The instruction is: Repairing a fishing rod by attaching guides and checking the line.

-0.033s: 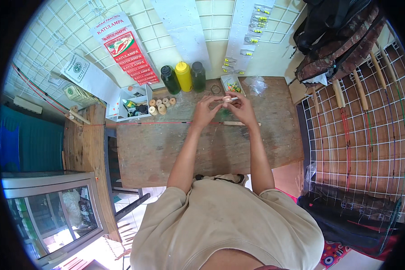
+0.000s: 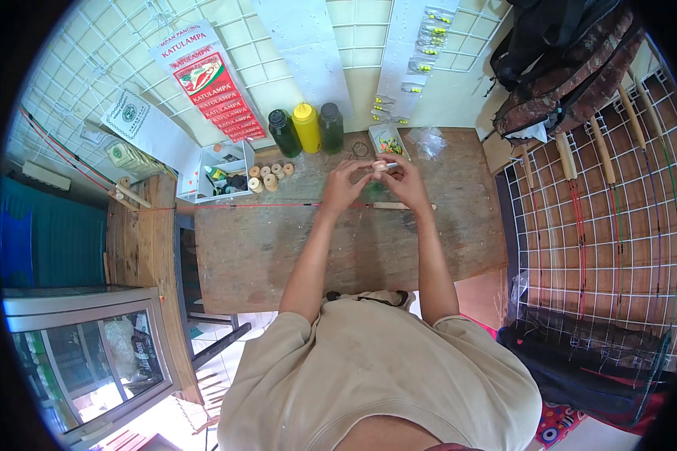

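Note:
Over the far part of the wooden table (image 2: 263, 255), my left hand (image 2: 344, 184) and my right hand (image 2: 405, 183) meet with fingertips pinched together. Between them is a small pale wooden spool (image 2: 380, 165), which both hands grip; the fingers cover part of it. Under my wrists lies a thin red fishing rod (image 2: 278, 205) with a pale handle (image 2: 402, 206), stretching left across the table. Left of my hands stand several similar wooden spools (image 2: 269, 183). Just beyond my fingers is a small white tray (image 2: 387, 129) with bright coloured bits inside.
Two dark bottles and a yellow bottle (image 2: 306, 128) line the wall. A white box (image 2: 222, 188) of small supplies sits at the back left. Rods hang on a wire grid (image 2: 594, 225) to the right, below dark bags (image 2: 572, 68). A glass-fronted cabinet (image 2: 90, 361) stands left.

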`<state>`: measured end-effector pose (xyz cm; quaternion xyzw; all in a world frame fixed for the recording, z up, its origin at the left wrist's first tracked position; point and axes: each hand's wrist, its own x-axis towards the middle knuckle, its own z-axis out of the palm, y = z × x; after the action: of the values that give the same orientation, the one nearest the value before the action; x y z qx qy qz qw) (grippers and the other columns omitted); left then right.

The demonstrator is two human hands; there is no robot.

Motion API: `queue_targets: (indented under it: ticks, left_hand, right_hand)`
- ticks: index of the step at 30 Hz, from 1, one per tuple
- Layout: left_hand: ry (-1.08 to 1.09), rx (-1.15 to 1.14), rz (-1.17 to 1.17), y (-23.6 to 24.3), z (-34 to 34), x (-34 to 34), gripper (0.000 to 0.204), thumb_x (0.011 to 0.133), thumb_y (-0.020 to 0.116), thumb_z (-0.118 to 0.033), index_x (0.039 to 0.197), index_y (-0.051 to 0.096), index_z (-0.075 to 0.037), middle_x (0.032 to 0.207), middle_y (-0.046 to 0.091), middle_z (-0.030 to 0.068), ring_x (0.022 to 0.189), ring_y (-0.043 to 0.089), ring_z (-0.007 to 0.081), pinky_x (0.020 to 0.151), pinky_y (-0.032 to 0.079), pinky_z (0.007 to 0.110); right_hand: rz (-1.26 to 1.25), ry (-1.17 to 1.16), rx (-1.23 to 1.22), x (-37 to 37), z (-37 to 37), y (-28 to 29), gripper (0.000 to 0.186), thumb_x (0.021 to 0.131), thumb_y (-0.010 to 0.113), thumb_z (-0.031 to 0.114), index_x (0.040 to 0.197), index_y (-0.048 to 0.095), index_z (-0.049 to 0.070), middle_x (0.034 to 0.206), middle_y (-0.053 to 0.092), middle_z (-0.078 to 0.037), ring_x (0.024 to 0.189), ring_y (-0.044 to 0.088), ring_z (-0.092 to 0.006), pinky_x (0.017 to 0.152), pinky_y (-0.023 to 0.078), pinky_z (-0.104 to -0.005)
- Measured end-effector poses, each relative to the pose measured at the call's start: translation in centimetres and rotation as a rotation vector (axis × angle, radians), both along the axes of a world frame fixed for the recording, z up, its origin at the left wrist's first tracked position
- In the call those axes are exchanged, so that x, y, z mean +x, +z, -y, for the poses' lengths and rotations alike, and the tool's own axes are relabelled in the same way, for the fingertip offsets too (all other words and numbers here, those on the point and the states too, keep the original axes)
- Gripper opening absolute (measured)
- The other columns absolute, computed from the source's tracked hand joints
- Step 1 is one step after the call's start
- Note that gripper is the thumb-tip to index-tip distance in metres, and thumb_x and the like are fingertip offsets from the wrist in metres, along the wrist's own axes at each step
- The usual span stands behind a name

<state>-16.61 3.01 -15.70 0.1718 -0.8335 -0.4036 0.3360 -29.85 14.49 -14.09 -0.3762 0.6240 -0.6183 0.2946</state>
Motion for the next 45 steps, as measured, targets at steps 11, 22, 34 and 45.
queue_targets:
  ticks: [11,22,34,45]
  left_hand:
    - [-0.112,-0.158,0.610,-3.7,-2.4,0.3,0.083,0.071,0.077,-0.028,0.139,0.032,-0.018,0.119,0.058,0.0005,0.120,0.044,0.0268,0.102,0.029,0.045]
    - [-0.214,-0.224,0.581,-7.3,-2.8,0.8,0.052,0.073,0.073,-0.027,0.122,0.055,-0.021,0.104,0.065,-0.0030,0.107,0.050,0.0213,0.093,0.033,0.041]
    - [0.009,-0.092,0.535,-7.4,-0.1,3.0,0.019,0.077,0.067,-0.017,0.096,0.068,-0.017,0.093,0.067,-0.0002,0.097,0.053,0.0211,0.089,0.036,0.038]
    - [0.084,-0.283,0.498,-7.2,0.0,3.8,0.032,0.079,0.066,-0.023,0.110,0.064,-0.016,0.103,0.065,0.0027,0.107,0.051,0.0233,0.091,0.036,0.039]
  right_hand:
    - [-0.238,-0.131,0.117,-1.6,-2.4,-2.2,0.026,0.078,0.071,0.009,0.103,0.065,0.004,0.090,0.066,-0.005,0.083,0.060,-0.0125,0.069,0.046,-0.0269]
    - [-0.078,-0.110,0.172,-3.3,-4.4,-5.2,0.029,0.082,0.068,0.013,0.109,0.063,0.008,0.093,0.065,0.000,0.083,0.057,-0.0081,0.072,0.044,-0.0246]
    - [-0.107,0.050,0.200,-3.1,-4.2,-9.8,0.029,0.084,0.062,0.006,0.114,0.060,0.007,0.097,0.063,-0.004,0.086,0.059,-0.0120,0.078,0.047,-0.0266]
    - [-0.101,0.092,0.090,-0.8,-1.7,-9.7,0.031,0.086,0.056,0.001,0.116,0.056,0.003,0.103,0.059,-0.009,0.093,0.060,-0.0170,0.080,0.049,-0.0270]
